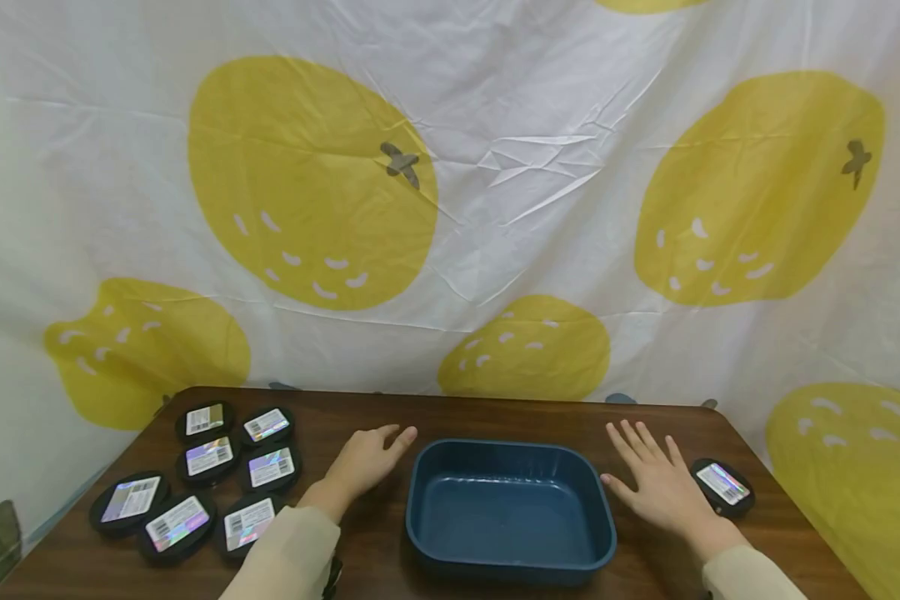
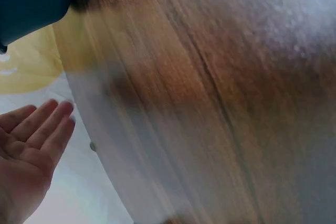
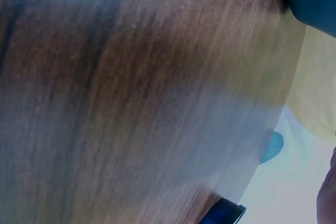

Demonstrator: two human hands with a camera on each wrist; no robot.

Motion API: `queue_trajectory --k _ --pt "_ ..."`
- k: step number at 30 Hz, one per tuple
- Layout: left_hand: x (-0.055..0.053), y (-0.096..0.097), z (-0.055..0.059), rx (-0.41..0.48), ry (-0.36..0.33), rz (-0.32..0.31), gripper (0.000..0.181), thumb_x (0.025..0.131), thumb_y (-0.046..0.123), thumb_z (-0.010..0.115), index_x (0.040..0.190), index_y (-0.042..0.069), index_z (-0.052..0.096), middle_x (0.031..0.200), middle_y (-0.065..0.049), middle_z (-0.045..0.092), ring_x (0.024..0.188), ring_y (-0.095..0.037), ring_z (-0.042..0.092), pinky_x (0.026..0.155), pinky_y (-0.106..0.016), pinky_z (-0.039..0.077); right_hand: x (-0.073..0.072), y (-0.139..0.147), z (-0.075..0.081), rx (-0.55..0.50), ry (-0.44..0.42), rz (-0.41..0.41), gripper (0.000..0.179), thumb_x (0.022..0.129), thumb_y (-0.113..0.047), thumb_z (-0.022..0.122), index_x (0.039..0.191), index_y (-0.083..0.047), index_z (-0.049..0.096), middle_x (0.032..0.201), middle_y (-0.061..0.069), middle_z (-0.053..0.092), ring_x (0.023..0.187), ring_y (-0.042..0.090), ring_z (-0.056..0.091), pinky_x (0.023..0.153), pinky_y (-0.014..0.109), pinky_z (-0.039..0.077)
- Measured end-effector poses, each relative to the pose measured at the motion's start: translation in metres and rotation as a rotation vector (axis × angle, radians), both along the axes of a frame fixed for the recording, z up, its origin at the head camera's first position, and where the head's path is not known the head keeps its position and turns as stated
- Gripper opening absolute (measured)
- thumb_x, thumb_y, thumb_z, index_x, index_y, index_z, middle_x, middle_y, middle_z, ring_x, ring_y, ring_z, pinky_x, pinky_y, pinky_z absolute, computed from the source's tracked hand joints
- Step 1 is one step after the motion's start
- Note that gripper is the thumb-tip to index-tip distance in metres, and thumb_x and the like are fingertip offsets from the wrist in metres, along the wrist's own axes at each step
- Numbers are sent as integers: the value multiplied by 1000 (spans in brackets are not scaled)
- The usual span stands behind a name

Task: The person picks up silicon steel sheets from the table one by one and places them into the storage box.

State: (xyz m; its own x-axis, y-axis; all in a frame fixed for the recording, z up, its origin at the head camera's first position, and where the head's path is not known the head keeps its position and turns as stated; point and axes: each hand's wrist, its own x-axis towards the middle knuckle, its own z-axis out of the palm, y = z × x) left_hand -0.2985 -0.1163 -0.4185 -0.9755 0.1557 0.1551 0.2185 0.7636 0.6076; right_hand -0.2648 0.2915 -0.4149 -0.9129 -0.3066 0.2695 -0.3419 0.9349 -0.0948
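The head view shows your left hand (image 1: 366, 460) and your right hand (image 1: 656, 487) on either side of a deep blue, rounded rectangular plastic tray (image 1: 506, 510), which sits on a dark brown wood-grain table (image 1: 322, 425). Your left hand is beside the tray's left side, its fingers extended and its grasp free; the left wrist view shows those fingers stretched out side by side. Your right hand is spread wide, palm down and gripping nothing, its thumb tip by the tray's right rim; you cannot tell whether they touch. Just beyond that hand, to its right, lies one flat, round black case (image 1: 722, 487) with a white barcode label. Seven similar round black cases (image 1: 208, 458) lie label up in a cluster to the left of your left hand, the nearest one on the right partly covered by your cream sleeve (image 1: 288, 550). In the right wrist view, only a sliver of your hand appears. Behind the table hangs a white cloth (image 1: 525, 83) printed with large yellow lemons.
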Motion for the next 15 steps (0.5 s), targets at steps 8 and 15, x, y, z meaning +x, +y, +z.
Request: queue_trajectory --k 8,15 --pt "4 5 5 201 -64 1 59 94 51 45 103 -3 66 81 -10 69 72 -21 65 69 -37 54 3 1 -2 -15 1 5 77 91 -55 48 149 -11 22 150 19 23 139 37 14 108 58 5" --pt "12 8 6 338 -132 -15 58 91 50 50 96 -5 67 79 -10 69 68 -19 65 61 -34 55 6 3 -3 -26 14 24 77 91 -52 50 148 -8 24 149 20 25 139 37 16 108 58 8"
